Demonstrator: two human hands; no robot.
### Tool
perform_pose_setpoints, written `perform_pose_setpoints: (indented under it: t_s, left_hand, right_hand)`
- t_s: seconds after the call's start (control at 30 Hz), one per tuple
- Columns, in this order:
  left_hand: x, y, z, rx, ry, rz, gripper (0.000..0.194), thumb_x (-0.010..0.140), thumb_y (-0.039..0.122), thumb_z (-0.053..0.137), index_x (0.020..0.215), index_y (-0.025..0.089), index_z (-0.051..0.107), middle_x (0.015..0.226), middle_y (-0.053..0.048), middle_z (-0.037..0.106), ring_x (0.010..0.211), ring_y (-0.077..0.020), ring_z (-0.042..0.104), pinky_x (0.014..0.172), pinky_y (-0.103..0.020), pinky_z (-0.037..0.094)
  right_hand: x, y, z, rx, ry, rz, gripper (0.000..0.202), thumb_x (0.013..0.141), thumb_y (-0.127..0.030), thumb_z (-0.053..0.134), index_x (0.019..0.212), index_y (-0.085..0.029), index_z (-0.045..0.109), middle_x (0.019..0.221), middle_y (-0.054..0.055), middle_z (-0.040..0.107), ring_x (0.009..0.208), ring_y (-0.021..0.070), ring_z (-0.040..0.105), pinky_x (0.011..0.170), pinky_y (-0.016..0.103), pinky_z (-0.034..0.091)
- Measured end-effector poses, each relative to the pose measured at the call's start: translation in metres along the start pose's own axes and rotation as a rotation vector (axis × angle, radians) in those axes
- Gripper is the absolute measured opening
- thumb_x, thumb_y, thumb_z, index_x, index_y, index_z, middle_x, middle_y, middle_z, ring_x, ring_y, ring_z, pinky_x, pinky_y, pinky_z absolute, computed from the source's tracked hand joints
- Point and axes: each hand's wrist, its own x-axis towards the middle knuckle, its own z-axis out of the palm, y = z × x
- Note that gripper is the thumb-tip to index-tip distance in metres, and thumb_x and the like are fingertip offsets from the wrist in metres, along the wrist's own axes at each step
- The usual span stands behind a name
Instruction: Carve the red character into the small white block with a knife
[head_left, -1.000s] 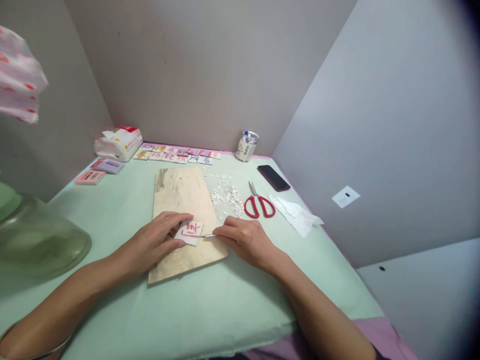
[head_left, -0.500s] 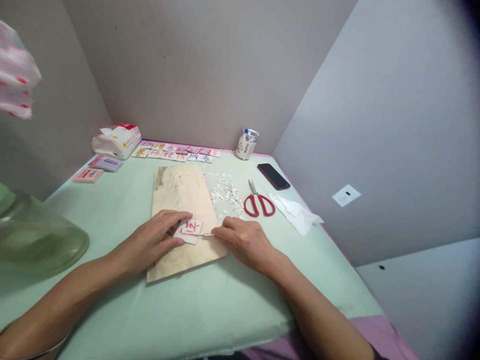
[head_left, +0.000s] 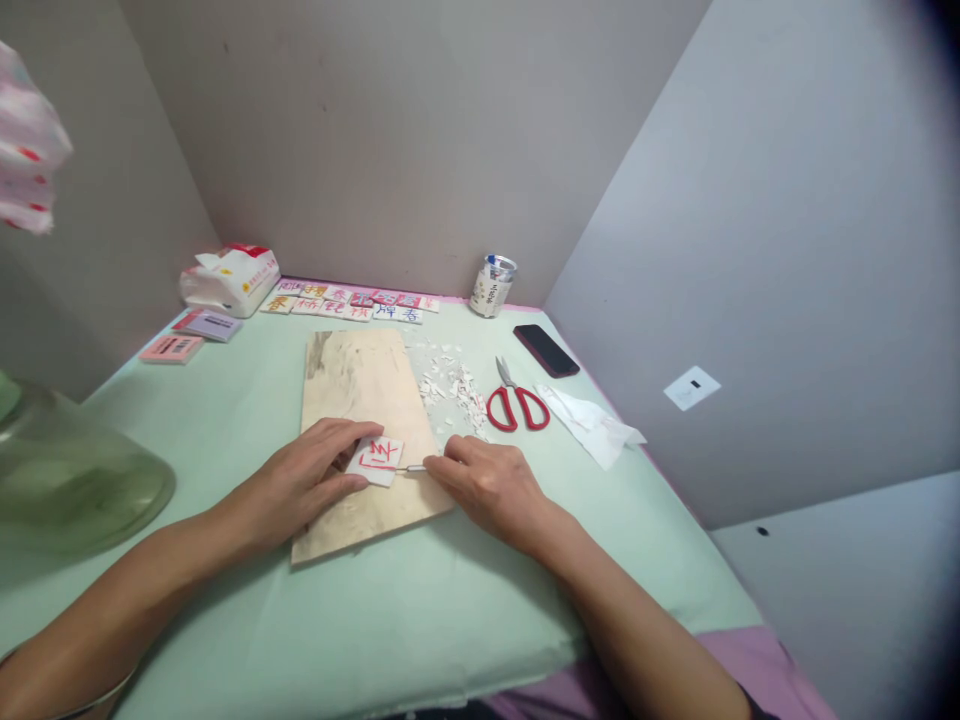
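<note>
A small white tile [head_left: 377,459] with red strokes drawn on it lies on a pale wooden board [head_left: 361,400]. My left hand [head_left: 307,482] rests on the board and pins the tile by its left edge with fingers and thumb. My right hand [head_left: 491,483] pinches a thin metal tool [head_left: 412,468] whose tip touches the tile's right edge. Most of the tool is hidden inside the right hand.
White chips [head_left: 451,382] lie scattered right of the board, beside red-handled scissors [head_left: 514,402], crumpled tissue [head_left: 592,425] and a black phone [head_left: 546,351]. A row of lettered tiles [head_left: 345,303], a tin [head_left: 492,286], a tissue pack [head_left: 229,279] and small cards [head_left: 191,333] sit at the back. A green glass vessel [head_left: 71,480] stands at left.
Both hands stay on the tile and tool with almost no movement. The view has shifted slightly, so everything sits a little lower left than before.
</note>
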Motion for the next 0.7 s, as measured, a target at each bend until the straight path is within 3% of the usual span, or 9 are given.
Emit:
perform_pose_setpoints:
  t_s: [0.33, 0.7]
  left_hand:
    - [0.0020, 0.0024, -0.0025, 0.008, -0.022, 0.009, 0.051, 0.097, 0.054, 0.054, 0.142, 0.029, 0.054, 0.134, -0.008, 0.063, 0.119, -0.0297, 0.061, 0.099, -0.041, 0.051]
    - [0.0027, 0.0016, -0.0009, -0.006, -0.014, 0.005, 0.050, 0.097, 0.052, 0.056, 0.141, 0.027, 0.054, 0.131, -0.009, 0.063, 0.117, -0.0302, 0.060, 0.099, -0.043, 0.050]
  right_hand:
    - [0.0006, -0.0033, -0.0025, -0.041, -0.013, -0.016, 0.025, 0.098, -0.004, 0.048, 0.083, -0.019, 0.062, 0.072, 0.000, 0.054, 0.063, 0.0148, 0.040, 0.054, 0.032, 0.020]
    - [0.0073, -0.0037, -0.0081, -0.031, -0.114, -0.033, 0.021, 0.094, -0.003, 0.054, 0.082, -0.020, 0.059, 0.071, -0.001, 0.055, 0.063, 0.0155, 0.044, 0.051, 0.033, 0.016]
